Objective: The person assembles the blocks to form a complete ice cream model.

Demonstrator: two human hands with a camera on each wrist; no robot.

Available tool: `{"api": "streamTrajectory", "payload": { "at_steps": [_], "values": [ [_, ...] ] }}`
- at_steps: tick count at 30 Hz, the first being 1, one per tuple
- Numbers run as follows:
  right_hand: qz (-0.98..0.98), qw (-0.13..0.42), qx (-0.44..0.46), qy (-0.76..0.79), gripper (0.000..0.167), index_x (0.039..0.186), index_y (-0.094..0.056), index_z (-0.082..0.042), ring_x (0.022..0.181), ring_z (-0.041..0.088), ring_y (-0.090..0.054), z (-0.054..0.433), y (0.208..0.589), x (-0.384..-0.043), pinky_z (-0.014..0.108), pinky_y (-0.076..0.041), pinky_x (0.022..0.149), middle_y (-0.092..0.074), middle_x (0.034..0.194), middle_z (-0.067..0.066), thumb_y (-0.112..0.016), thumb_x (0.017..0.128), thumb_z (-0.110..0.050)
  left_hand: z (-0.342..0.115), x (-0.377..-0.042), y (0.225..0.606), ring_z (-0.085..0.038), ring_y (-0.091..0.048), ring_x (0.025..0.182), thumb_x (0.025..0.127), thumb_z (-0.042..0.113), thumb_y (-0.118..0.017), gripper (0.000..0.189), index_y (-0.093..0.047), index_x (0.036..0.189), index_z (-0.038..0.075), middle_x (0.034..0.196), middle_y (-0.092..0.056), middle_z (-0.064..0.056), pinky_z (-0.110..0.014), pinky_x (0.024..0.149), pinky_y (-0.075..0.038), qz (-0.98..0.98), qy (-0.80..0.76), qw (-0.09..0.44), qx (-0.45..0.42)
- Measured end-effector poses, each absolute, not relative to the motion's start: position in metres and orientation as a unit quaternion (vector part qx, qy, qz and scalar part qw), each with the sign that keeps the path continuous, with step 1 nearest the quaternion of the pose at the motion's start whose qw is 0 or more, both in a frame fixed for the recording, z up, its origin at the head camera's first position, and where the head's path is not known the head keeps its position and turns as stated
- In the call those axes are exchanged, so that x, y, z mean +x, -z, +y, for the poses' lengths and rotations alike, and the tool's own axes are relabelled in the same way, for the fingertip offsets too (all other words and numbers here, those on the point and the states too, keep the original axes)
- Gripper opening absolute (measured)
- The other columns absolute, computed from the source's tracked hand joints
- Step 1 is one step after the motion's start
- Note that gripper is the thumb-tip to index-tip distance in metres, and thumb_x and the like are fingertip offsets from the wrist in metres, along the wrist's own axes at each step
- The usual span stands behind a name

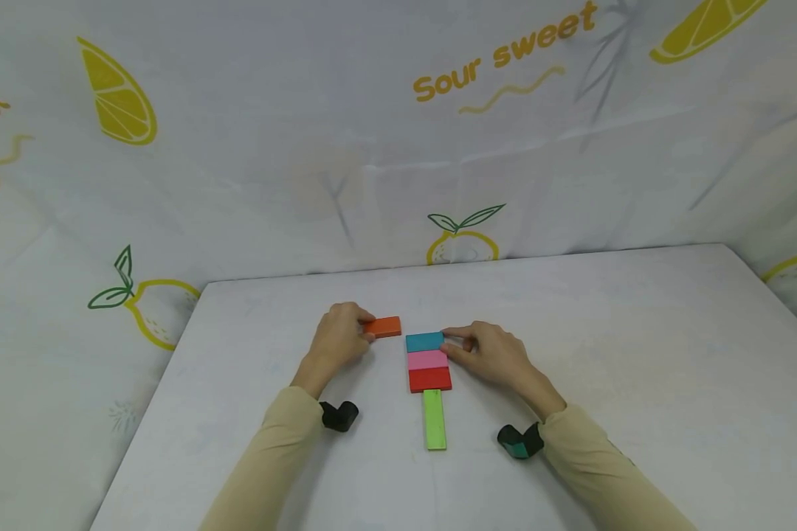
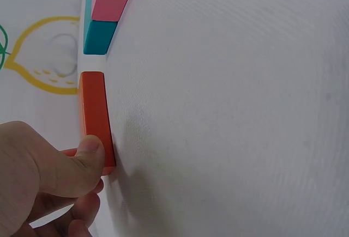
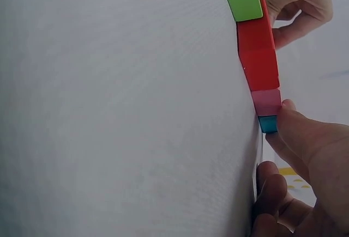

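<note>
My left hand (image 1: 340, 335) pinches the left end of an orange block (image 1: 388, 327) between thumb and fingers. In the left wrist view that orange block (image 2: 94, 106) lies low over the cloth, a short gap from the blue block. My right hand (image 1: 494, 354) holds the right end of the blue block (image 1: 424, 341) with thumb and forefinger, its other fingers curled beneath. Against the blue block lies a pink block (image 1: 428, 359), then a red block (image 1: 430, 380), all flat in a stack-like row. A light green block (image 1: 435, 420) runs lengthwise from the red one toward me.
A white cloth-covered table (image 1: 611, 332) spreads around the blocks. Behind it hangs a white curtain (image 1: 252, 147) printed with lemons and lettering. A dark strap end (image 1: 339, 417) sticks out at the left wrist and another dark strap (image 1: 520, 442) at the right wrist.
</note>
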State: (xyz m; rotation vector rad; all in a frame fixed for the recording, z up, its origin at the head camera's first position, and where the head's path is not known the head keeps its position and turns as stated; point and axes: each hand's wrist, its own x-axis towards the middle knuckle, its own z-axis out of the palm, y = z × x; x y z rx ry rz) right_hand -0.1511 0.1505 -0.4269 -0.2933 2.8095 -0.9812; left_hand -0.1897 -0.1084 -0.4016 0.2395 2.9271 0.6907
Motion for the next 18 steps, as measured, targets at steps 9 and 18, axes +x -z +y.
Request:
{"api": "streamTrajectory", "payload": {
  "at_steps": [9,18],
  "values": [
    [0.938,0.075,-0.098,0.324,0.044,0.132,-0.070,-0.015,0.063,0.014,-0.044,0.150,0.426,-0.152,0.023,-0.028,0.050,-0.054,0.075,0.001,-0.072,0.093,-0.035,-0.102,-0.191,0.402,-0.025,-0.064,0.098,0.087,0.005,-0.079,0.031,-0.077,0.118,0.005,0.120,-0.075,-0.012,-0.036,0.083,-0.054,0.968,-0.226,0.057,0.089],
    [0.939,0.074,-0.097,0.322,0.044,0.132,-0.070,-0.015,0.064,0.014,-0.044,0.150,0.426,-0.151,0.023,-0.028,0.051,-0.054,0.075,0.001,-0.073,0.093,-0.035,-0.095,-0.190,0.405,-0.023,-0.061,0.094,0.087,0.006,-0.078,0.032,-0.076,0.119,0.005,0.119,-0.075,-0.011,-0.031,0.077,-0.051,0.966,-0.233,0.059,0.095]
  ]
}}
